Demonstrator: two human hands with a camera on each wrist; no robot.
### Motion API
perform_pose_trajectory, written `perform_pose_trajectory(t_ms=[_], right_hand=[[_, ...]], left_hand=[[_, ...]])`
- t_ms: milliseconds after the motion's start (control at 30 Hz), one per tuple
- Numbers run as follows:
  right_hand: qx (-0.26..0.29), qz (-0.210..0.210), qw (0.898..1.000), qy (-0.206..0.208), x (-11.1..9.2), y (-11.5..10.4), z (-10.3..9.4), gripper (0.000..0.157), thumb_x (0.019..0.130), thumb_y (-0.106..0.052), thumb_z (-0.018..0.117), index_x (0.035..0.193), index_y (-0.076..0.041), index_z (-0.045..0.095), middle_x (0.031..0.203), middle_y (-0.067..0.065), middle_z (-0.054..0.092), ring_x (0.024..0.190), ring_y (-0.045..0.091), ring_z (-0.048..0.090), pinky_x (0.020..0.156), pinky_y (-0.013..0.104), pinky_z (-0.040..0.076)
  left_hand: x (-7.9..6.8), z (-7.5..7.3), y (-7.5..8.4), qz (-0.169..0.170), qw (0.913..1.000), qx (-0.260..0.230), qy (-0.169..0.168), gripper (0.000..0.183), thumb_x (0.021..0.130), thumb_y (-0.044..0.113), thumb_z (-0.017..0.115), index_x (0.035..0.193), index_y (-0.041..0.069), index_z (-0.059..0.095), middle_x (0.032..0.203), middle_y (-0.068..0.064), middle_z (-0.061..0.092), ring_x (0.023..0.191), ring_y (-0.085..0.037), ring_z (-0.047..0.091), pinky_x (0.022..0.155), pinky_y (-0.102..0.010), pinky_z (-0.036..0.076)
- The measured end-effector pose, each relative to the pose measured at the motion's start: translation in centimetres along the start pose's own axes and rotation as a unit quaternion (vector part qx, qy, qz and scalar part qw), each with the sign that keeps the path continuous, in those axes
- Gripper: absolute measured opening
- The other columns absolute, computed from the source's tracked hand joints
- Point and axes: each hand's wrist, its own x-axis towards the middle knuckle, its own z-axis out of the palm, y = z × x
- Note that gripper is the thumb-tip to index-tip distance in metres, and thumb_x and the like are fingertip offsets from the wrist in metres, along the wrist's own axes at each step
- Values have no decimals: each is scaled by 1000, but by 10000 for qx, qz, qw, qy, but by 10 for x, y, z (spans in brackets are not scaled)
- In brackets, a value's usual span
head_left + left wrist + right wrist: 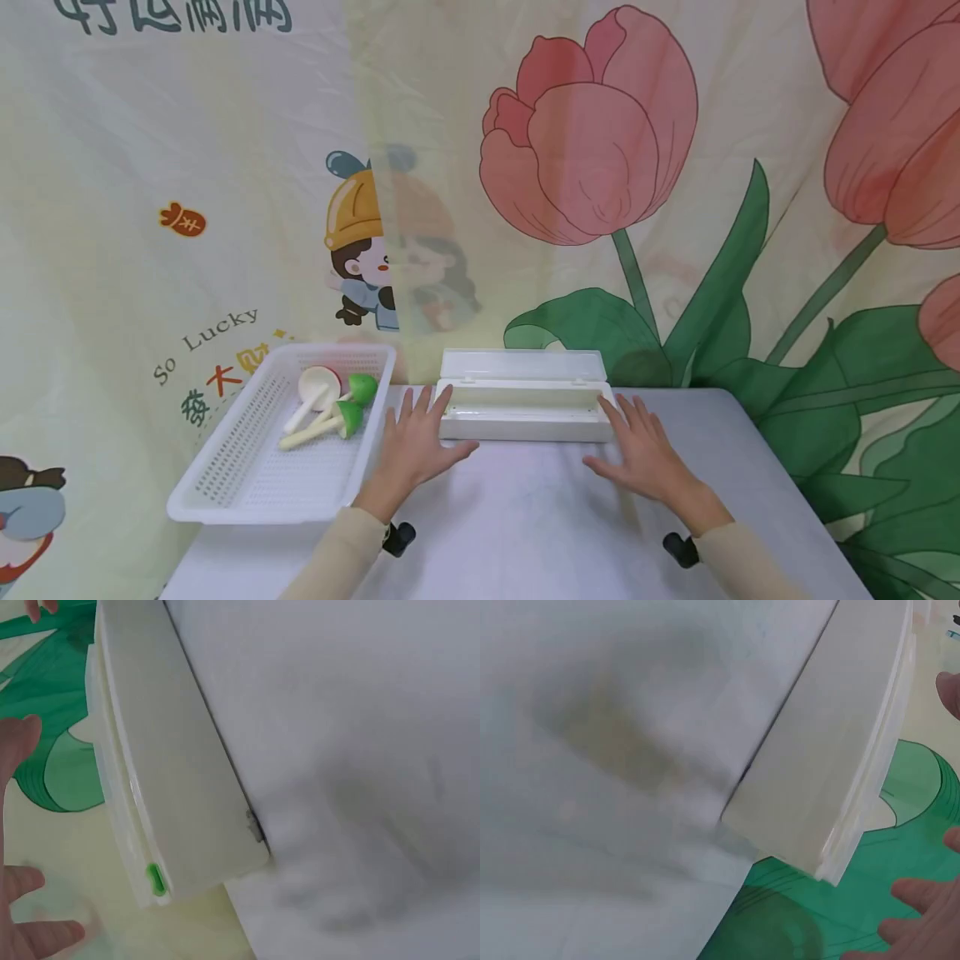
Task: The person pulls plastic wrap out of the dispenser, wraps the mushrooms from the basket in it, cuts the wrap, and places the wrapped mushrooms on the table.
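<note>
A long white box [525,430] stands at the back of the table, its lid [522,364] raised at the rear; its visible inside is bare. My left hand [420,450] hovers at the left end of the box, fingers spread and straight. At the other end is my right hand [645,454], also with straight, spread fingers. Neither hand holds anything. In the left wrist view the box [172,750] shows a green tab near its end, and the fingers appear apart from it. From the right wrist, the box [817,750] likewise has a gap to the fingertips.
Left of the box a white perforated basket [247,483] holds two green-headed pieces [349,418] with pale handles and a round white piece [318,385] with a red rim and handle. A printed cloth [585,150] hangs behind the white-covered table [540,533].
</note>
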Motion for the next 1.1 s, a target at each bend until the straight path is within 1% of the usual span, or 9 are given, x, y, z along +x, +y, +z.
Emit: perform_pose_trajectory(t_ms=[133, 267, 367, 500, 600, 700, 833, 1000, 1100], right_hand=[[288, -268, 9992, 103, 10, 4, 0, 94, 85, -48, 79, 157, -5, 35, 152, 31, 42, 141, 54, 38, 108, 71, 39], [563, -352, 9977, 106, 20, 8, 1, 90, 86, -40, 81, 156, -3, 36, 149, 31, 46, 135, 49, 47, 103, 66, 46], [840, -225, 9962, -2, 27, 11, 5, 88, 87, -35, 81, 156, -3, 36, 150, 30, 46, 134, 48, 49, 104, 65, 47], [1130, 47, 9934, -184, 37, 18, 12, 83, 92, -32, 77, 157, -3, 34, 152, 28, 46, 136, 46, 49, 107, 64, 45], [1283, 97, 9916, -136, 41, 23, 18, 74, 95, -26, 72, 155, 0, 36, 150, 29, 48, 136, 47, 49, 108, 64, 44], [1484, 111, 9889, -32, 44, 27, 24, 66, 96, -19, 70, 151, 3, 42, 148, 28, 51, 136, 46, 50, 109, 62, 44], [1719, 114, 9850, 58, 46, 27, 30, 58, 96, -14, 69, 147, 3, 48, 146, 27, 55, 135, 46, 52, 109, 62, 44], [1806, 207, 9833, 114, 48, 23, 34, 47, 96, -11, 68, 140, 3, 57, 140, 25, 61, 132, 45, 55, 107, 60, 46], [1852, 289, 9822, 99, 49, 23, 36, 42, 97, -10, 68, 136, 3, 60, 137, 23, 64, 130, 43, 57, 107, 58, 47]], left_hand=[[14, 0, -5, 194, 9996, -87, 199, 88, 83, 69, 69, 150, 15, 52, 145, -19, 57, 136, -42, 51, 99, -62, 49], [27, 3, -10, 409, 9987, -212, 203, 73, 88, 56, 72, 144, 13, 57, 138, -16, 62, 129, -38, 56, 100, -57, 50], [36, 7, -13, 499, 9979, -311, 271, 62, 89, 49, 74, 138, 12, 62, 133, -15, 65, 123, -36, 59, 99, -54, 51], [44, 14, -16, 610, 9958, -564, 395, 50, 89, 40, 77, 130, 12, 69, 128, -13, 70, 119, -36, 62, 98, -52, 52], [48, 20, -19, 753, 9934, -718, 481, 38, 89, 31, 78, 122, 12, 73, 121, -10, 74, 116, -36, 63, 95, -52, 53], [51, 28, -24, 803, 9921, -805, 532, 27, 89, 23, 79, 114, 14, 77, 113, -6, 77, 113, -36, 64, 92, -53, 53], [52, 37, -29, 718, 9915, -973, 477, 21, 88, 19, 80, 109, 15, 78, 110, -3, 78, 115, -35, 63, 94, -53, 52], [51, 47, -33, 565, 9911, -1197, 139, 21, 91, 20, 78, 111, 17, 78, 114, -1, 77, 122, -33, 60, 98, -52, 50], [51, 50, -33, 520, 9908, -1251, 63, 19, 92, 20, 77, 111, 18, 78, 113, 0, 77, 123, -32, 60, 100, -52, 49]])
